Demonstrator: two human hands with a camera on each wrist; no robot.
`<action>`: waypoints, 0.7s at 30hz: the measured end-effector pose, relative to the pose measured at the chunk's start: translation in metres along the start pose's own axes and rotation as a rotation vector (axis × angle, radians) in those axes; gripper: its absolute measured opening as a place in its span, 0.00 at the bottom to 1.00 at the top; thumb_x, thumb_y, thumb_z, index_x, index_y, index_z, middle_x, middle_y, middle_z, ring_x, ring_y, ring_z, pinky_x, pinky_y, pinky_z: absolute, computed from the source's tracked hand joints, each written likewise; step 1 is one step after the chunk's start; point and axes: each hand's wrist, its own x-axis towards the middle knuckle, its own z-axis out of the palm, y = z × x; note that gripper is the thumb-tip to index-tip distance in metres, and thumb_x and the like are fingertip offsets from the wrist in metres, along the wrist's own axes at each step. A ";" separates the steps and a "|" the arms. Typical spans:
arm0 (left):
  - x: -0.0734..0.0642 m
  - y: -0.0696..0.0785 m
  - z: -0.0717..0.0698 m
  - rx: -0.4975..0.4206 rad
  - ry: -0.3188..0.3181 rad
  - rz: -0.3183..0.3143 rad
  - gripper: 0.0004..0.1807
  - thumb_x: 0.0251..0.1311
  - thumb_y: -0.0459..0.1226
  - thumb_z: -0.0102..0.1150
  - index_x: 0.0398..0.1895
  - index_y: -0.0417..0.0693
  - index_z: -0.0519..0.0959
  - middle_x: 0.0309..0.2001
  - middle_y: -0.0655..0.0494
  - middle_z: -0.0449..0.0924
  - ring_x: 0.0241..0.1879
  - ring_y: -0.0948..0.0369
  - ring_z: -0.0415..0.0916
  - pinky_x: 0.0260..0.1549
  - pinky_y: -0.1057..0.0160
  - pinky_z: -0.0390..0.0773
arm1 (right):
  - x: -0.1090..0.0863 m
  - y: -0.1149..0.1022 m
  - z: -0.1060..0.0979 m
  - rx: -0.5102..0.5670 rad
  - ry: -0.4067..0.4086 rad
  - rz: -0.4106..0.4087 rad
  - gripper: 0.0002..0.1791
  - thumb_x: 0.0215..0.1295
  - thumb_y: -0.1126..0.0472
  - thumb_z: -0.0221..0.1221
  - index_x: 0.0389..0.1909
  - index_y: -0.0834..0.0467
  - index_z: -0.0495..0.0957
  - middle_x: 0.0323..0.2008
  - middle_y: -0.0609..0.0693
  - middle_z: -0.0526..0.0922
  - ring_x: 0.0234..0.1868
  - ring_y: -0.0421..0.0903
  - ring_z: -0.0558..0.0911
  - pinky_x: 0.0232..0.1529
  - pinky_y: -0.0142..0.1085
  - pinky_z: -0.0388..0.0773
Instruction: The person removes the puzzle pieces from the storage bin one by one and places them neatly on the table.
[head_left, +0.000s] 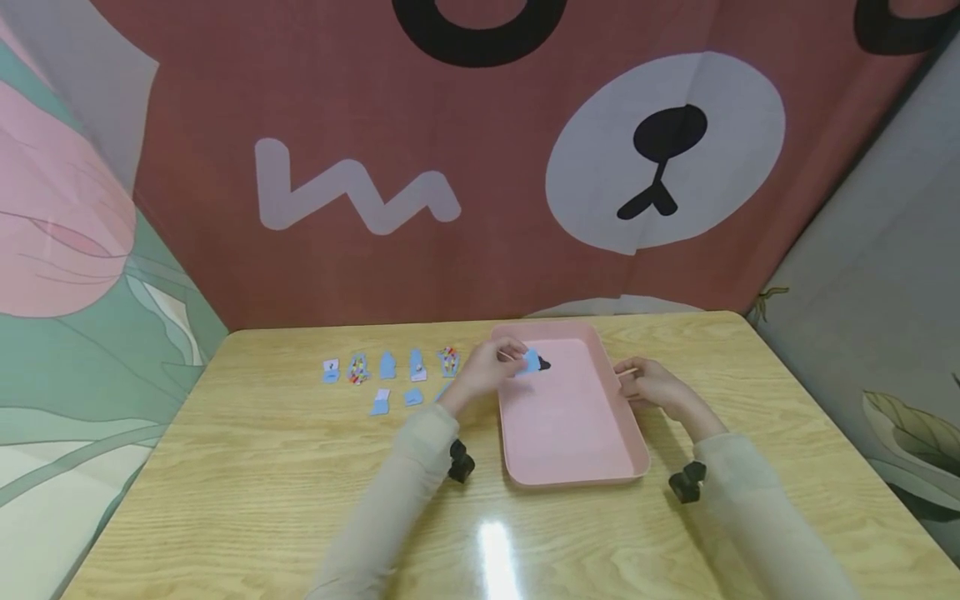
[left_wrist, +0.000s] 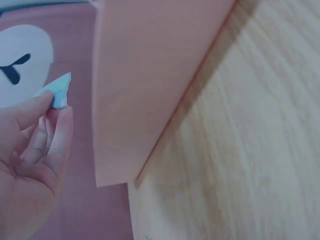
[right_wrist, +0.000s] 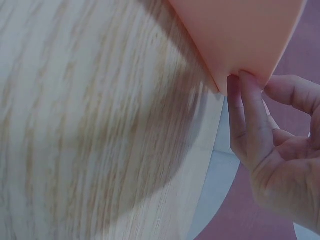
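Note:
My left hand (head_left: 491, 367) pinches a small flat light-blue piece (head_left: 532, 360) between thumb and fingertips, over the far left part of a pink tray (head_left: 562, 433). The left wrist view shows that blue piece (left_wrist: 60, 90) with a pointed tip, beside the tray's outer wall (left_wrist: 145, 75). A small black shape (head_left: 544, 364) shows next to the piece; whether it belongs to it I cannot tell. At the tray's right side, my right hand (head_left: 651, 385) holds the rim. In the right wrist view its fingers (right_wrist: 252, 110) press the outer wall, with the thumb by the edge.
Left of the tray, several small blue pieces lie in two rows on the wooden table (head_left: 225, 467), among them a plain one (head_left: 387, 365) and a multicoloured one (head_left: 357, 368). A printed brown cloth (head_left: 360, 275) hangs behind the table's far edge.

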 end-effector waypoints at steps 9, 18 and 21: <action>-0.015 0.004 -0.019 -0.100 0.065 -0.129 0.15 0.64 0.35 0.57 0.52 0.39 0.76 0.50 0.43 0.80 0.49 0.51 0.79 0.48 0.54 0.82 | 0.003 0.004 -0.001 0.012 0.007 0.002 0.30 0.60 0.69 0.52 0.62 0.74 0.56 0.47 0.63 0.73 0.37 0.39 0.79 0.41 0.34 0.82; -0.032 -0.008 -0.041 -0.145 0.057 -0.174 0.21 0.64 0.34 0.56 0.60 0.39 0.71 0.55 0.41 0.76 0.47 0.51 0.79 0.51 0.50 0.81 | 0.003 0.006 -0.002 0.019 -0.004 -0.002 0.30 0.61 0.70 0.51 0.63 0.75 0.55 0.49 0.65 0.72 0.38 0.39 0.79 0.43 0.35 0.82; -0.039 -0.014 -0.049 -0.142 0.062 -0.178 0.23 0.65 0.33 0.55 0.63 0.40 0.69 0.55 0.39 0.75 0.46 0.51 0.79 0.50 0.50 0.81 | 0.003 0.006 -0.002 0.028 -0.008 0.000 0.30 0.61 0.70 0.52 0.63 0.74 0.55 0.50 0.65 0.72 0.39 0.39 0.79 0.44 0.35 0.82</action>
